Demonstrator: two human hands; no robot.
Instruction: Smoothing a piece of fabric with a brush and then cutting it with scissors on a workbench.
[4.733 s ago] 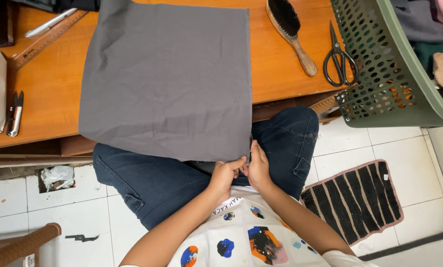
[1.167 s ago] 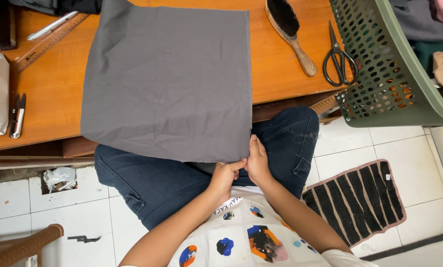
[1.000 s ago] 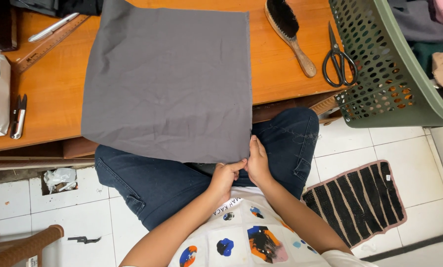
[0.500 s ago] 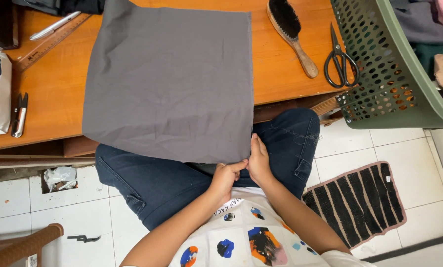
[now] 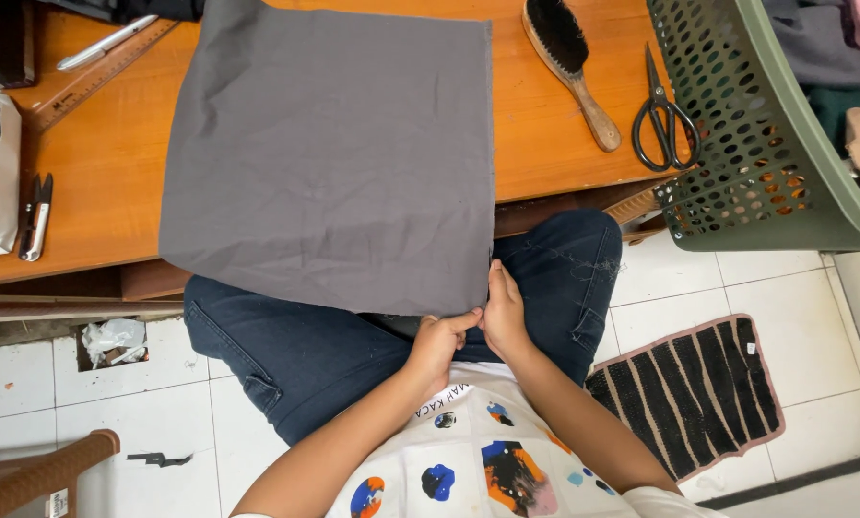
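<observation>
We sit at the wooden bench [image 5: 564, 144] with a grey cloth [image 5: 334, 153] spread over it, its near edge hanging off the bench and down over our lap in blue jeans [image 5: 305, 355]. Our left hand [image 5: 439, 341] and right hand [image 5: 504, 317] meet at the cloth's near right corner, touching each other. The fingers of both hands are closed in a pinch on the cloth's lower edge at that corner, the left from below the hem, the right at the corner itself along the side edge.

To the right of the cloth on the bench lie a wooden brush [image 5: 569, 62] with dark bristles and, just beside it, a pair of black scissors [image 5: 665, 115]. A green perforated basket [image 5: 737, 144] holding clothes stands at the bench's right end. To the left of the cloth we see a wooden ruler [image 5: 99, 77], a silver pen [image 5: 106, 41] above it, and small thread snips [image 5: 35, 216] near the left edge. On the white tiled floor, right of our leg, lies a striped black mat [image 5: 694, 398].
</observation>
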